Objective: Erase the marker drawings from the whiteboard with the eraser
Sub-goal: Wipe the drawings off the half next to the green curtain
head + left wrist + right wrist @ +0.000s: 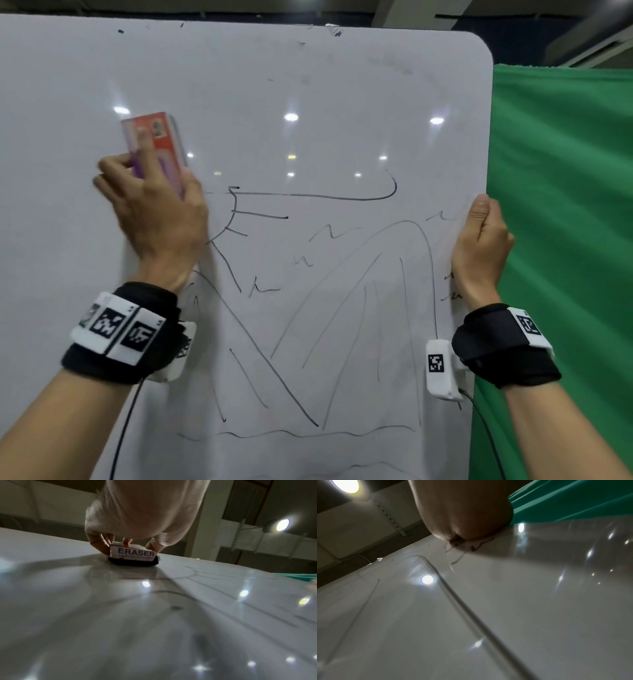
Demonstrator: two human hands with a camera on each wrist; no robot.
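Note:
A white whiteboard (308,85) stands upright in front of me, with black marker drawings (342,291) of lines and peaks over its lower right half. My left hand (154,205) grips the eraser (157,147), a red, pink and white block, and presses it flat on the board's left middle. In the left wrist view the eraser (133,554) shows the word ERASER above a black felt pad on the board (120,615). My right hand (479,240) grips the board's right edge, thumb on the front. The right wrist view shows the board (522,601) and marker lines (453,595).
A green cloth (561,222) hangs behind the board on the right. Ceiling lights reflect as bright spots on the glossy surface. The board's upper part carries only faint smudges and small marks near the top edge.

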